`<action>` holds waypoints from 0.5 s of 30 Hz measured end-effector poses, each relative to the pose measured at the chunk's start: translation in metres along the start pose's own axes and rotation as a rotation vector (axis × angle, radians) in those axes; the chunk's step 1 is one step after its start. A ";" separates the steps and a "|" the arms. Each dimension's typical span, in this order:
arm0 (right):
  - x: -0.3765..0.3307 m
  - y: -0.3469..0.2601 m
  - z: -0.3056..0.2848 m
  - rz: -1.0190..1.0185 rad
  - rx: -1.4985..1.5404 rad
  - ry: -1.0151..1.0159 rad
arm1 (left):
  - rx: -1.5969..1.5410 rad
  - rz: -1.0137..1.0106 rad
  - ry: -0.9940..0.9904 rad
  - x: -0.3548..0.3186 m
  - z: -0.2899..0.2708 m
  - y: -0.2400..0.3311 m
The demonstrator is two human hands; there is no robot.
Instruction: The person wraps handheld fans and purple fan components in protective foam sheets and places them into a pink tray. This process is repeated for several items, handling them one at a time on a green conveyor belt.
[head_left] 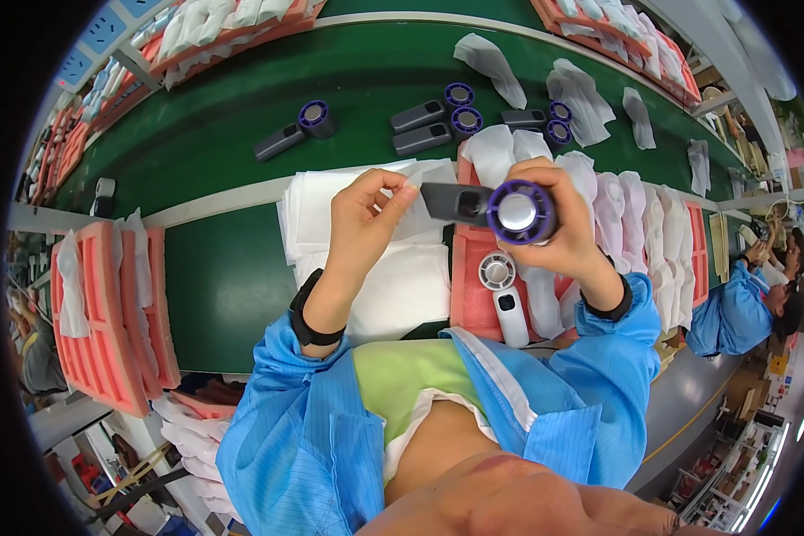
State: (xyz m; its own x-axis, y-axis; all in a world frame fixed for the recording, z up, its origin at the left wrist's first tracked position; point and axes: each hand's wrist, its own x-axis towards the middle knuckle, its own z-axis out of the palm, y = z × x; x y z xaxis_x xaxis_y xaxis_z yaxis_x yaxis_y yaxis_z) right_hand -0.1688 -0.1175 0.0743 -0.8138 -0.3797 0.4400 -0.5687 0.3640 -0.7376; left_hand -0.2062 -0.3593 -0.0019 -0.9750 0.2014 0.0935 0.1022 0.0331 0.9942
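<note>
My right hand [570,223] grips a dark grey handheld fan [458,204] by its round purple-rimmed head, which has a silver centre. The fan's handle points left, toward my left hand [363,216]. Thumb and fingertips of that hand pinch the edge of a thin translucent white sleeve [431,171], close to the handle's end. Whether the handle's tip is inside the sleeve I cannot tell. Below my left hand lies a stack of flat white sleeves [393,295]. Beneath the held fan, a white handheld fan [509,314] rests in a pink foam tray [470,308] beside several sleeved fans [632,219].
Across the green bench [214,107] lie several dark fans [420,137] and loose white sleeves [582,98]. Pink foam trays [107,313] stand on edge at the left. A shelf [241,40] with filled trays runs along the back. A co-worker in blue [732,313] is at the right.
</note>
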 end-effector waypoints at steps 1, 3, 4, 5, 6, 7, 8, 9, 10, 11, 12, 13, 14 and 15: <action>0.004 0.000 0.005 -0.004 0.000 0.000 | -0.123 -0.017 0.007 -0.002 0.001 0.009; 0.012 -0.002 0.015 -0.101 -0.149 -0.056 | -0.370 -0.055 0.020 -0.007 0.004 0.027; 0.015 -0.003 0.020 -0.148 -0.223 -0.082 | -0.368 -0.054 0.020 -0.007 0.006 0.033; 0.017 -0.003 0.025 -0.150 -0.224 -0.079 | -0.474 -0.035 0.025 -0.007 0.007 0.039; 0.019 -0.003 0.030 -0.154 -0.247 -0.046 | -0.579 -0.017 0.028 -0.007 0.009 0.045; 0.021 -0.003 0.035 -0.157 -0.270 -0.011 | -0.683 0.001 0.030 -0.006 0.012 0.047; 0.022 -0.003 0.038 -0.159 -0.293 0.025 | -0.680 0.001 0.025 -0.006 0.014 0.048; 0.025 -0.004 0.040 -0.157 -0.295 0.032 | -0.640 0.080 0.012 -0.005 0.016 0.049; 0.028 -0.005 0.040 -0.153 -0.306 0.044 | -0.599 0.159 0.003 -0.004 0.019 0.049; 0.031 -0.006 0.039 -0.147 -0.317 0.056 | -0.559 0.237 -0.006 -0.004 0.022 0.050; 0.034 -0.006 0.038 -0.141 -0.329 0.069 | -0.557 0.237 -0.012 -0.005 0.027 0.050; 0.035 -0.004 0.037 -0.139 -0.330 0.073 | -0.291 0.403 0.049 -0.010 0.032 0.049; 0.037 -0.001 0.035 -0.171 -0.377 0.094 | -0.021 0.563 0.109 -0.014 0.037 0.048; 0.039 0.001 0.034 -0.202 -0.424 0.116 | 0.254 0.719 0.167 -0.016 0.040 0.046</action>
State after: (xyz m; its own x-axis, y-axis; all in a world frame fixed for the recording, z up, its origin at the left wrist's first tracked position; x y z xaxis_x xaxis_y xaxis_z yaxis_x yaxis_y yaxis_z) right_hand -0.1966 -0.1607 0.0735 -0.6760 -0.3898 0.6254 -0.6960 0.6166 -0.3679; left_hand -0.1784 -0.3223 0.0404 -0.6669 0.1085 0.7372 0.7427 0.1772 0.6458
